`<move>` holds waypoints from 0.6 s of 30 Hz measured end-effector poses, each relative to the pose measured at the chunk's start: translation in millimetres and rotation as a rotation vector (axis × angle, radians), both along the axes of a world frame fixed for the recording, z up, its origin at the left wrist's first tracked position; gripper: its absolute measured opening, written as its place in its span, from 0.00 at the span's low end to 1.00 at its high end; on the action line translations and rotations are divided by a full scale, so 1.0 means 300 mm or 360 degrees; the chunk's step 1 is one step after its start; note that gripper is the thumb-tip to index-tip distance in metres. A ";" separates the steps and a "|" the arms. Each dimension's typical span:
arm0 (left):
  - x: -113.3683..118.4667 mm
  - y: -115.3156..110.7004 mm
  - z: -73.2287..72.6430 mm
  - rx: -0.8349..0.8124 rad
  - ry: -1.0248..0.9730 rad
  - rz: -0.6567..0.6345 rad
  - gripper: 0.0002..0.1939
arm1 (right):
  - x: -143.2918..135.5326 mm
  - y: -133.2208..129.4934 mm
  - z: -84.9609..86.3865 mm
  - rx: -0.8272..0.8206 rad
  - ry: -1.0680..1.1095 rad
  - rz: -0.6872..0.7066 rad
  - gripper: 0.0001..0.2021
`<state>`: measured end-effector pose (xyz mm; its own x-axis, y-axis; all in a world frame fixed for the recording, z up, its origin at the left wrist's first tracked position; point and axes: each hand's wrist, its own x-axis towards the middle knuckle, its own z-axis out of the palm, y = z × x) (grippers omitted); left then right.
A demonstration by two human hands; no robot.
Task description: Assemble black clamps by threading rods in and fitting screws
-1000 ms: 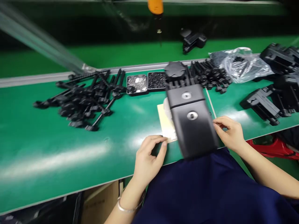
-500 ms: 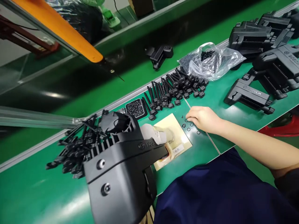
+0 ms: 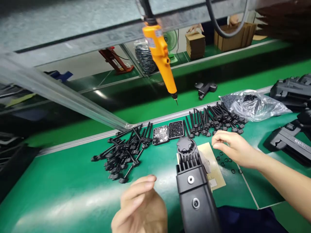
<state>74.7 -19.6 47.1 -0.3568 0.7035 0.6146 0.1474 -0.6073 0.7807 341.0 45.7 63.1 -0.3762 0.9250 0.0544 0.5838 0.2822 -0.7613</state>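
My left hand [image 3: 142, 207] is raised over the bench at the lower middle, palm partly facing me. Its fingers are bent but loose, and nothing shows in them. Just to its right stands a black tool housing [image 3: 198, 200] with two round screw heads, fitted at a pale fixture plate [image 3: 216, 166] that it partly covers. My right hand [image 3: 232, 149] is beside the plate with thumb and fingers drawn together. Whatever its fingertips may hold is hidden. Several small black O-rings [image 3: 226, 160] lie on the bench below those fingers.
Black threaded rods with knobs lie in a left pile [image 3: 126, 152] and a right row [image 3: 213, 118]. Between them are trays of washers [image 3: 160, 134] and small black screws [image 3: 176, 128]. An orange electric screwdriver [image 3: 161, 61] hangs above. A plastic bag [image 3: 257, 105] and black housings [image 3: 291, 137] occupy the right.
The view has swung left and up, so everything appears shifted right. My left hand has come into view beside the housing. The right hand stays closed near the O-rings.
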 end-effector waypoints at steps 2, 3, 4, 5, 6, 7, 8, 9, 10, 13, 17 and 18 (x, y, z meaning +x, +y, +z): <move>0.028 0.045 -0.021 0.0043 -0.0129 -0.0083 0.07 | -0.031 -0.043 0.120 -0.0090 0.0650 0.0063 0.11; 0.038 0.067 -0.041 -0.0032 -0.0164 -0.0154 0.04 | -0.052 -0.063 0.171 -0.0173 0.0915 0.0094 0.12; 0.047 0.087 -0.066 -0.0140 -0.0175 -0.0245 0.03 | -0.076 -0.080 0.212 -0.0266 0.1082 0.0117 0.14; 0.056 0.104 -0.093 -0.0222 -0.0170 -0.0347 0.03 | -0.101 -0.093 0.244 -0.0350 0.1130 0.0131 0.16; 0.063 0.117 -0.118 -0.0268 -0.0149 -0.0454 0.05 | -0.126 -0.102 0.265 -0.0430 0.1113 0.0129 0.18; 0.070 0.125 -0.138 -0.0284 -0.0130 -0.0547 0.06 | -0.149 -0.107 0.278 -0.0497 0.1070 0.0117 0.20; 0.075 0.127 -0.150 -0.0273 -0.0129 -0.0616 0.08 | -0.168 -0.110 0.285 -0.0549 0.1024 0.0094 0.22; 0.079 0.122 -0.153 -0.0246 -0.0122 -0.0675 0.12 | -0.183 -0.112 0.287 -0.0588 0.0982 0.0067 0.23; 0.081 0.111 -0.148 -0.0210 -0.0074 -0.0734 0.20 | -0.193 -0.114 0.288 -0.0613 0.0945 0.0030 0.24; 0.078 0.065 -0.097 -0.0142 0.0269 -0.0901 0.47 | -0.206 -0.124 0.292 -0.0630 0.0853 -0.0085 0.23; 0.081 0.042 -0.054 -0.0323 0.0418 -0.0992 0.45 | -0.207 -0.142 0.319 -0.0607 0.0700 -0.0189 0.24; 0.087 0.045 -0.054 -0.0352 0.0412 -0.1005 0.45 | -0.209 -0.146 0.328 -0.0580 0.0645 -0.0205 0.24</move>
<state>100.7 -6.1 30.9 0.2973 0.8456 0.4433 0.0172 -0.4690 0.8830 278.4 2.0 161.5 -0.2747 0.9480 -0.1605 0.2362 -0.0953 -0.9670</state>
